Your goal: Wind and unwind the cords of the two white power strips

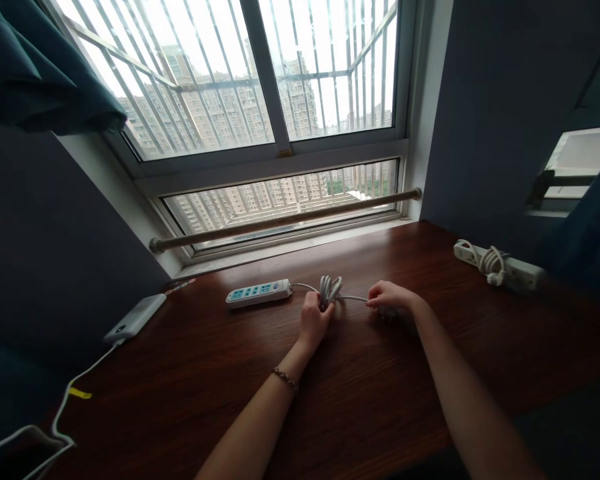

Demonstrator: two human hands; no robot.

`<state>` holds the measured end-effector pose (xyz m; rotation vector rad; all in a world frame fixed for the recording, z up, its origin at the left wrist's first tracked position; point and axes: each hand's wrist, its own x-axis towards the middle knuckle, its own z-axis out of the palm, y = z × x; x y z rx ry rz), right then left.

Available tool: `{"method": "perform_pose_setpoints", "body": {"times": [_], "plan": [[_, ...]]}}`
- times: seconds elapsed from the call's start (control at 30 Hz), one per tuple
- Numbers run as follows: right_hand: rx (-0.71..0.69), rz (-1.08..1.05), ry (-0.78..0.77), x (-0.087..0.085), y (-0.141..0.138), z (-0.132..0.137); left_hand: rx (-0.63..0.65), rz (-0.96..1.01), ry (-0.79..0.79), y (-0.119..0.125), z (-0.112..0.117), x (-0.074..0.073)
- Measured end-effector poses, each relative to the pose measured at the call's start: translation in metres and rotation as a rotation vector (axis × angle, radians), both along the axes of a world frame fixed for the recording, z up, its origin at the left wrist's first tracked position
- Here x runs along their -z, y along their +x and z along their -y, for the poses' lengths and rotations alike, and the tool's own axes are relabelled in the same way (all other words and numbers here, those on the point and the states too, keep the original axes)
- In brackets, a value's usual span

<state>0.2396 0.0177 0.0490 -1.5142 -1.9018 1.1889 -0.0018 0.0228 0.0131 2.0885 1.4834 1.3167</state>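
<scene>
A white power strip (259,293) with blue sockets lies on the brown wooden table (230,373). From its right end a grey-white power cord (331,288) runs into a bundle of loops. My left hand (314,320) is closed around the base of these loops, holding them upright. To the right, my right hand (387,295) pinches the stretch of cord that leaves the bundle. Whatever lies under the right palm is mostly hidden and dark.
A second white power strip (517,270), its cord wound around it, rests at the right. At the left a white box-like device (136,319) has a white cable (87,370) with a yellow tag (80,393). Behind the table is a window with a horizontal bar (290,219).
</scene>
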Motion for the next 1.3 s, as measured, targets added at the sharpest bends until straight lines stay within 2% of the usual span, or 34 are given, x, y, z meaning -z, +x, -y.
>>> {"method": "perform_pose_setpoints", "body": {"times": [0.07, 0.23, 0.43, 0.57, 0.67, 0.77, 0.83, 0.9, 1.0, 1.1, 1.2, 1.3], "plan": [[0.050, -0.132, 0.030, -0.007, -0.009, 0.003, -0.012, 0.053, 0.000, -0.004, -0.004, 0.003], [0.222, -0.273, 0.270, -0.017, -0.035, 0.004, 0.005, 0.174, 0.009, -0.006, -0.006, 0.006], [0.314, -0.305, 0.331, 0.002, -0.068, 0.001, 0.108, 0.236, 0.019, -0.004, 0.003, 0.001], [0.341, -0.324, 0.334, 0.015, -0.092, 0.004, 0.218, 0.170, 0.052, -0.003, 0.010, -0.002], [0.428, -0.465, 0.243, 0.015, -0.101, 0.006, 0.236, 0.168, 0.043, -0.002, 0.011, -0.001], [0.508, -0.730, 0.003, 0.010, -0.094, 0.007, 0.216, 0.256, -0.031, -0.001, 0.009, 0.001], [0.523, -0.910, -0.131, 0.005, -0.085, 0.006, 0.197, 0.315, -0.077, -0.001, 0.007, 0.003], [0.495, -1.050, -0.187, 0.003, -0.075, 0.005, 0.184, 0.359, -0.104, -0.001, 0.005, 0.003], [0.398, -1.167, -0.132, 0.004, -0.069, 0.004, 0.169, 0.418, -0.123, -0.001, 0.005, 0.002], [0.339, -1.204, -0.055, 0.008, -0.074, 0.002, 0.162, 0.451, -0.132, -0.002, 0.005, 0.001], [0.389, -1.165, -0.055, 0.012, -0.084, 0.002, 0.176, 0.446, -0.131, -0.002, 0.006, 0.000], [0.498, -1.024, -0.025, 0.015, -0.091, 0.002, 0.183, 0.373, -0.051, -0.001, 0.007, -0.001]]}}
